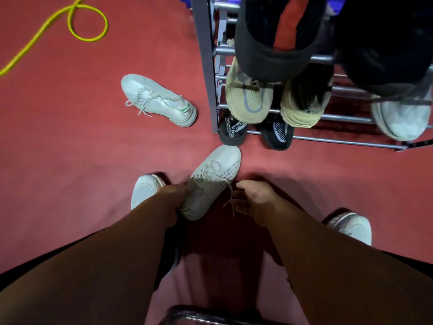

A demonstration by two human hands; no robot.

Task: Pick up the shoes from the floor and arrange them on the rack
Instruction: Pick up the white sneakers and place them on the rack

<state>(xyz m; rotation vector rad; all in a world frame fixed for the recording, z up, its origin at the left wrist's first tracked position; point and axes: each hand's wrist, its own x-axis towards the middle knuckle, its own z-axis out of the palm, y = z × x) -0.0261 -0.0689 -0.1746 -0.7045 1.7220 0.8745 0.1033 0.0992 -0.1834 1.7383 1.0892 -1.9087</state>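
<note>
Well short of the rack [206,66], two bare forearms reach down over the red floor [70,160], between the person's own feet in pale shoes. The left hand [173,195] grips the heel end of a white shoe [210,184], fingers curled round it. The right hand [253,200] sits just beside that shoe with a loose lace trailing past its fingertips; whether it pinches the lace cannot be told. The shoe's toe points at the rack's lower left corner, close to the black shoes [232,132] on the bottom rail. A second white shoe [157,99] lies on the floor left of the rack. Tan shoes [248,97] sit one rail higher, and a dark shoe [276,31] above them. Far left of the rack lies a looped yellow cord [46,24].
</note>
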